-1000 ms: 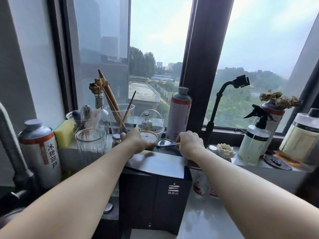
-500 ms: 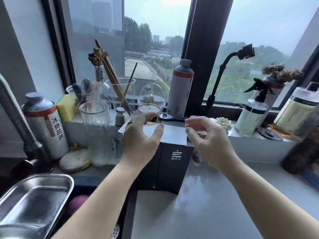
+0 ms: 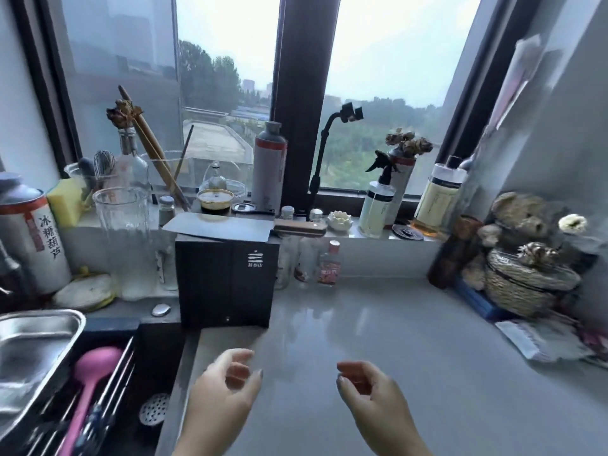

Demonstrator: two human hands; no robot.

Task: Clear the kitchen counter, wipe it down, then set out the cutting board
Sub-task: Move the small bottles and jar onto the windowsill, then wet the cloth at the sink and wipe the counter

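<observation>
The counter is a pale grey, glossy surface, and I see soft reflections of the window on it; its middle part is bare, with things standing only along the back and the right side. I do not see a cutting board in this view. At the back left of the counter stands a black box with a small white logo on its front, and on top of the box lies a cleaver, flat, with its grey blade to the left and its wooden handle sticking out over the right edge of the box. Beside the box on the right there are some small bottles against the sill wall. On the left side is the dark sink, with a steel tray over it and a pink utensil lying inside. In the right corner a teddy bear sits above a woven basket. My left hand hovers over the front edge of the counter near the sink, fingers loosely curled and apart from the thumb, with nothing in it. My right hand hovers just beside it, also half curled and empty. I cannot tell if either hand touches the surface.
</observation>
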